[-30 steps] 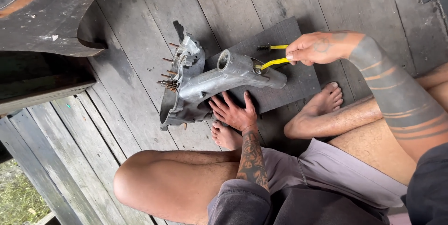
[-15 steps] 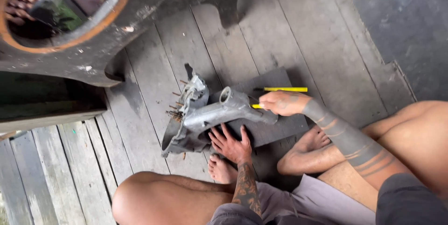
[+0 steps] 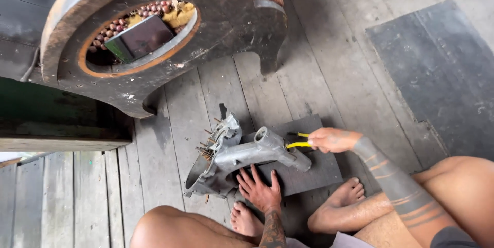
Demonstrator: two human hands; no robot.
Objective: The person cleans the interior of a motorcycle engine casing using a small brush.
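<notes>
One grey metal casing (image 3: 242,163), one yellow-handled pliers (image 3: 298,141), two hands.

The metal casting (image 3: 242,163) is dull silver-grey with darker, grimy patches, and the studs at its end look rusty brown. The pliers (image 3: 298,141) have bright yellow handles. The mat (image 3: 314,168) under them is dark charcoal grey, and a second mat (image 3: 442,68) matches it. The floor (image 3: 170,140) is weathered grey wood in long plank stripes. The right hand (image 3: 332,140) leads into a forearm with dark grey tattoo bands and thin pale stripes; the left hand (image 3: 260,192) has dark patterned ink at the wrist. The chair (image 3: 221,21) is dark brown with an orange-worn rim, holding reddish-brown beads (image 3: 110,34) and a black phone (image 3: 140,38) edged green
</notes>
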